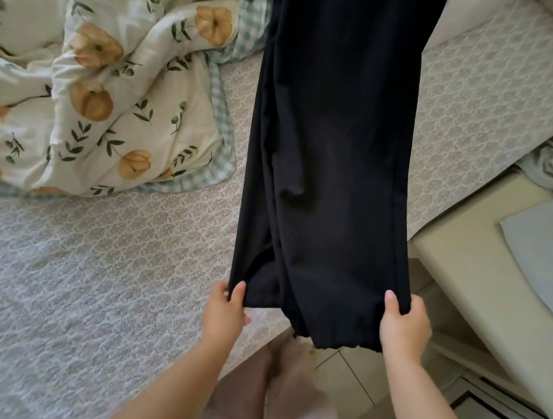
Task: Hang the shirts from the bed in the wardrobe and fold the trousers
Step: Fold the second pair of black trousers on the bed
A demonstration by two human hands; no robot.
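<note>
One head view: black trousers (334,147) run from centre to 12 o'clock over the bed (88,274), legs together, no cross fold yet. Left hand (226,307) at 7 o'clock and right hand (404,327) at 5 o'clock each pinch a hem corner. Folding looks barely begun; no shirts visible.

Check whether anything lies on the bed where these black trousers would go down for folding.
Nothing visible does. The left hand and right hand pinch the near end of the black trousers above the quilted bed cover; the floral duvet lies bunched to their left.
</note>
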